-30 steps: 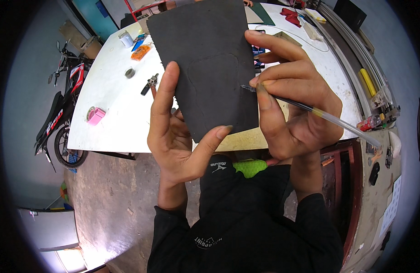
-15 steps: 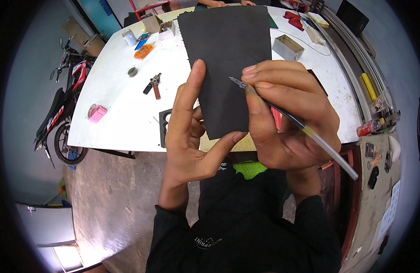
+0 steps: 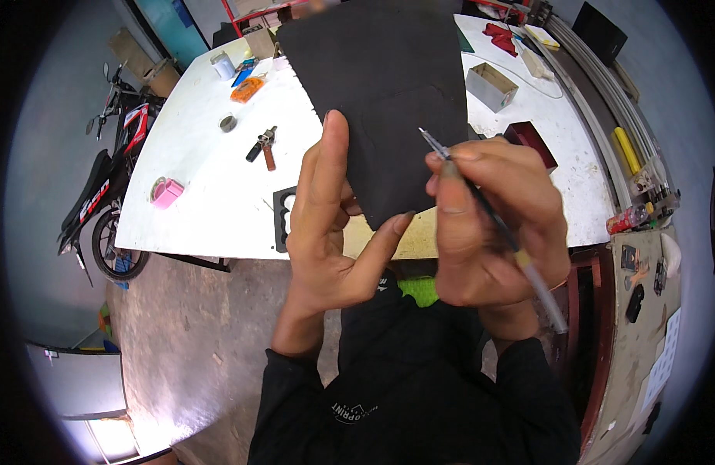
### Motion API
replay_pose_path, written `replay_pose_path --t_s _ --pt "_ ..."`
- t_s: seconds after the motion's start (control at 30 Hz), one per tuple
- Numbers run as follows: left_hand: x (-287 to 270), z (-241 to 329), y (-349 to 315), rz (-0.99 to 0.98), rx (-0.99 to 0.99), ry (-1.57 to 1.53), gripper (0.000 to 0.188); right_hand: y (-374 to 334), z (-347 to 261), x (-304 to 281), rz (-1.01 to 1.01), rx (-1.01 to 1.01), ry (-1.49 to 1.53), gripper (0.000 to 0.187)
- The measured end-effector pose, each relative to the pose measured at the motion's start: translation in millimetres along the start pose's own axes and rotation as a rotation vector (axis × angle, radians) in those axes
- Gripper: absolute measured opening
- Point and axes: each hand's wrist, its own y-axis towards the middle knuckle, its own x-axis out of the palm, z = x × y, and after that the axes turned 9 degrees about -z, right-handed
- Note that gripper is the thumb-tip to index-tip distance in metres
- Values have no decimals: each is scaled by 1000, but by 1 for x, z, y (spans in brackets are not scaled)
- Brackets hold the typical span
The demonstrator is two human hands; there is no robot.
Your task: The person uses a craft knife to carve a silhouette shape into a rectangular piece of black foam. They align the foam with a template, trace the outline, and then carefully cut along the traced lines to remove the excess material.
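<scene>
A large black sheet [image 3: 381, 58] with a slightly ragged left edge is held up in front of me. My left hand [image 3: 326, 240] grips its lower left corner, thumb on the near face and the other fingers at the left edge and behind. In my right hand [image 3: 501, 225] a slim pen [image 3: 537, 285] with a dark and clear barrel is pinched between thumb and fingers. Its pale metallic tip points up and left over the lower right part of the sheet; whether it touches the surface I cannot tell. Faint curved lines show on the sheet.
On the white table [image 3: 195, 155] lie keys [image 3: 266, 147], a pink tape roll [image 3: 167, 194], an orange packet [image 3: 247, 89] and a small round tin [image 3: 227, 123]. A metal box [image 3: 491, 87] and a dark red box [image 3: 530, 144] stand right of the sheet. A motorcycle [image 3: 117, 186] is at left.
The sheet has tilted, its top going left and its lower edge right and up. My right hand has drawn back a little with the pen, whose tip is now farther right. The dark red box has come into view.
</scene>
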Motion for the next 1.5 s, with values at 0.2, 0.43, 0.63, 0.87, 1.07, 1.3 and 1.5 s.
replay_pose_path --t_s 0.2,0.43,0.63,0.87,1.07,1.3,1.5 --pt "9 -4 -7 32 21 -50 98 2 -2 11 -13 -19 -25 35" --pt "6 -6 -12 4 10 -67 98 4 1 17 25 -53 -3 31" --pt "5 -1 -9 -17 18 -20 98 7 8 15 4 -118 -30 32" --pt "10 -7 -10 29 8 -94 98 4 4 19 84 -30 -93 27" --pt "4 -4 -12 -19 -26 -66 100 3 7 18 38 -56 -52 26" --pt "11 -8 -8 30 10 -119 99 4 4 18 83 -3 -90 25" --pt "14 -12 -8 30 20 -106 99 2 10 27 286 14 -80 22"
